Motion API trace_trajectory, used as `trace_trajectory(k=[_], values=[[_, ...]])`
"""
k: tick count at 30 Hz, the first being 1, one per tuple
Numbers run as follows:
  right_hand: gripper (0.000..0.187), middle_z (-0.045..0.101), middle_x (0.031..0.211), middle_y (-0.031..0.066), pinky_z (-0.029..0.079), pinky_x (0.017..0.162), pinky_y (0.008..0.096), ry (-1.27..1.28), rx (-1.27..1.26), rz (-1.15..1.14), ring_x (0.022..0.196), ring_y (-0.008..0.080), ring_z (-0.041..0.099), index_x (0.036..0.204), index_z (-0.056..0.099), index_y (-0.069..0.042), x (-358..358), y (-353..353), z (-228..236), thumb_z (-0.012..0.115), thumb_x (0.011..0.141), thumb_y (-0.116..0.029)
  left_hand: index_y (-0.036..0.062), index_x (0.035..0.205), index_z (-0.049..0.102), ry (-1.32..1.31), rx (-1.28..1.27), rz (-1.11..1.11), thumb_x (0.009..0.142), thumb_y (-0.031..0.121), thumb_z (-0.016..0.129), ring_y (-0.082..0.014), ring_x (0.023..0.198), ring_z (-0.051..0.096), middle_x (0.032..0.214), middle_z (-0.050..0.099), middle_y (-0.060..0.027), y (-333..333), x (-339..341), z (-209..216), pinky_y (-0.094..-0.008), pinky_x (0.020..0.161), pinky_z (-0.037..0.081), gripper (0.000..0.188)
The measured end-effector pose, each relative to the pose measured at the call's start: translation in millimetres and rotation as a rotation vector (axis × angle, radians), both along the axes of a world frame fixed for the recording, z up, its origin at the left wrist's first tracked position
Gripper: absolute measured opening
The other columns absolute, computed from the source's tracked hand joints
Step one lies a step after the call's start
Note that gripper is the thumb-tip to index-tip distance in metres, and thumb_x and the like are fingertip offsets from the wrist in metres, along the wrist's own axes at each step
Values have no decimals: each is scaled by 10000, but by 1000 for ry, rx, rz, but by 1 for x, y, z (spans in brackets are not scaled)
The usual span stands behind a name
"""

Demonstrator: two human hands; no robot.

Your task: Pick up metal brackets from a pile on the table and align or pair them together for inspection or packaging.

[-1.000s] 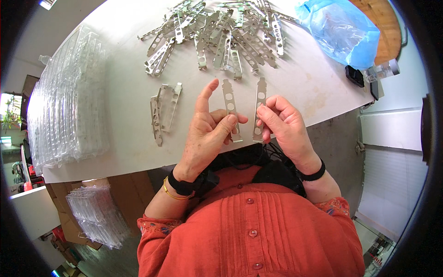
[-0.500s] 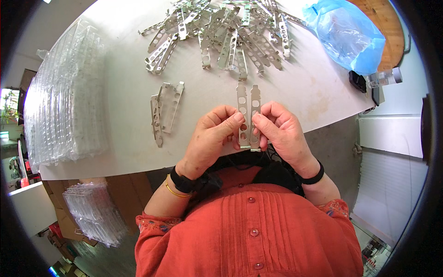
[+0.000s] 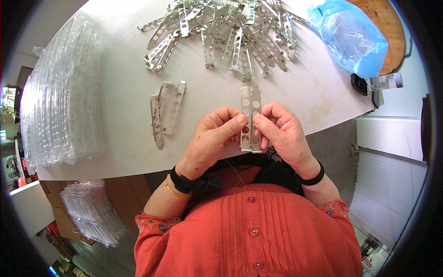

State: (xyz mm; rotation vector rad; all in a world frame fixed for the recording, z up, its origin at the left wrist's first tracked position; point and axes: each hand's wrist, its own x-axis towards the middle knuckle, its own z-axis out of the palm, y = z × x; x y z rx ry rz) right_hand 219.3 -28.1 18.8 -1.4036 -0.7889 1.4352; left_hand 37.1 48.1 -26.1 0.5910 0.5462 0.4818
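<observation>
Over the near edge of a white table [image 3: 124, 124], the head view, the only one, shows two slotted metal brackets held upright in the frame, side by side. The left hand [image 3: 213, 133] pinches the left bracket [image 3: 246, 96] between thumb and bent fingers; the right hand [image 3: 287, 135] grips the right bracket [image 3: 256, 96] the same way. Their inner edges run close together, though whether they touch cannot be told; their lower ends sit nearly level, and their notched tips point away from the person. The step in hand looks like matching or lining up the pair. The next move, as I judge it, calls for a light, even pinch from both hands, with the strips kept parallel and thumbs clear of the thin edges. Beyond the tips lies a heap of similar brackets [image 3: 230, 44], and left of the left hand a small group of brackets [image 3: 159, 138] rests apart from it. A stack of clear plastic trays [image 3: 64, 101] stands farther left; a blue plastic bag [image 3: 353, 39] lies at the far right.
</observation>
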Motion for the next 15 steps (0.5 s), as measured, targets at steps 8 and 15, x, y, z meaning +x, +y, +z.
trace_trajectory(k=[8, 15], values=[[153, 627, 785, -16, 472, 497, 177, -29, -2, 2, 559, 19, 555, 1010, 594, -48, -1, 0, 1, 606, 1030, -199, 26, 1080, 633, 5, 4, -9, 1030, 172, 604, -124, 839, 657, 952, 684, -47, 0, -1, 0, -287, 786, 552, 157], [148, 626, 779, -16, 466, 489, 174, -21, 5, -4, 554, 17, 553, 1005, 595, -51, -2, 0, 1, 606, 1030, -196, 19, 1084, 634, -1, 32, -17, 1027, 164, 610, -123, 847, 656, 956, 685, -46, 0, -2, -2, -286, 789, 549, 157]])
